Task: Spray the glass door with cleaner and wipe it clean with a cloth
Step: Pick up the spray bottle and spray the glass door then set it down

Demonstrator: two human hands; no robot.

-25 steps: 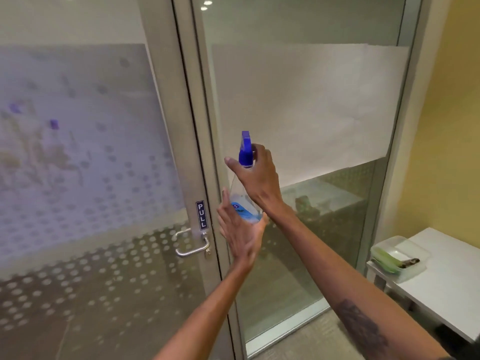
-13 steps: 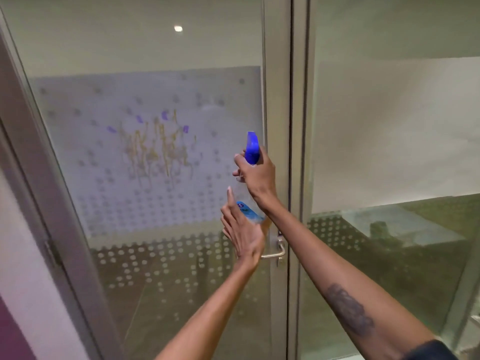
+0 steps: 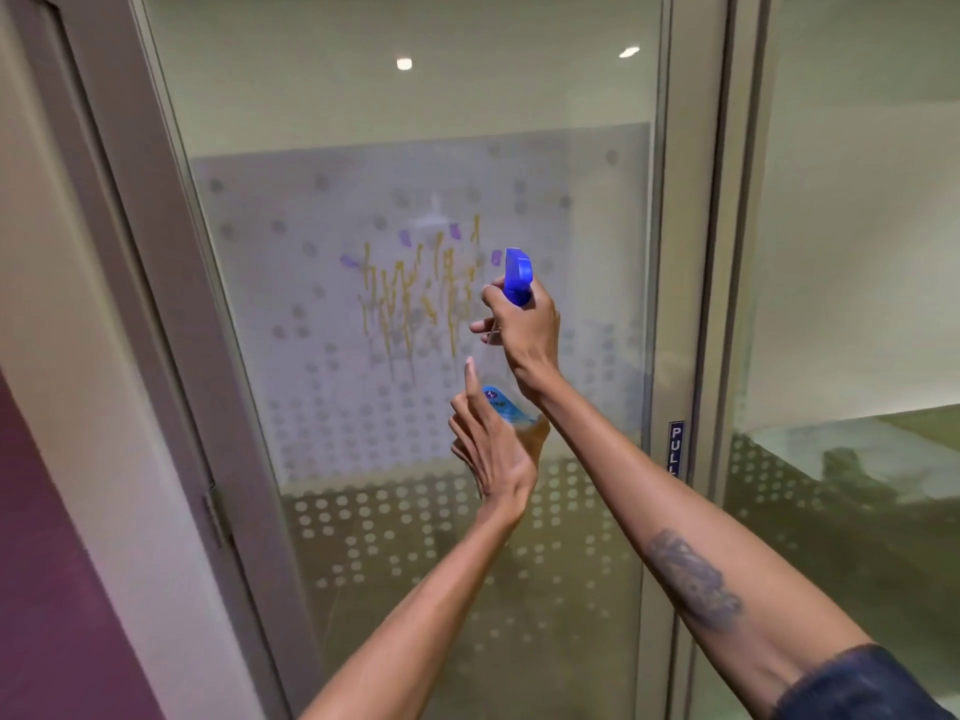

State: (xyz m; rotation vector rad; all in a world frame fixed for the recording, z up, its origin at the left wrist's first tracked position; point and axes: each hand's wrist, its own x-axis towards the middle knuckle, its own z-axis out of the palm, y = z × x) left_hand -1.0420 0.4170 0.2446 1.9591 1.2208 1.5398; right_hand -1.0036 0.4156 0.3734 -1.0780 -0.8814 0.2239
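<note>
Presently: spray bottle (image 3: 506,387), blue trigger head, held upright in right hand (image 3: 524,337), fingers wrapped round the neck, nozzle facing the yellow and purple smears (image 3: 410,293) on the glass door (image 3: 415,407), likely for aiming. Left hand (image 3: 493,449) open-palmed, steadying the bottle's base. Cloth unseen.

A white wall (image 3: 78,356) with a purple lower part (image 3: 47,589) is seen at the left, beside a grey metal frame (image 3: 156,283). Two ceiling lights (image 3: 404,63) are reflected high up. A second glass panel (image 3: 857,304) is placed at the right.
</note>
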